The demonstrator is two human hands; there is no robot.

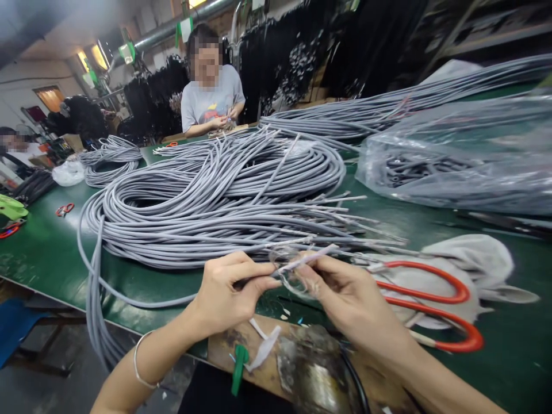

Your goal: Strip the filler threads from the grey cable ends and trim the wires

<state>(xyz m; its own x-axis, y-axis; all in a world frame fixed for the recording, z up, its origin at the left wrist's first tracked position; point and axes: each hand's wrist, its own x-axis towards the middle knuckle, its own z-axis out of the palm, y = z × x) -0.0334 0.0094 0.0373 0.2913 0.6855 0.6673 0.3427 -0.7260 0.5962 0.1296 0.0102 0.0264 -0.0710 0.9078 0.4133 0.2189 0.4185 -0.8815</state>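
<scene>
My left hand [228, 290] pinches the end of a grey cable [254, 282] just above the table's near edge. My right hand [345, 293] is closed on the stripped white tip of that cable [306, 259] and a bit of clear wrap [288, 279]. Both hands meet in front of the big coil of grey cables [215, 195]. Red-handled scissors [431, 305] lie on a grey cloth [470, 264] just right of my right hand.
The green table [43, 253] carries more cable coils [110, 158] and a clear plastic bag of parts [452, 161]. A worn wooden board [302, 362] with a green clip [239, 362] sits at the near edge. A person [211, 98] works across the table.
</scene>
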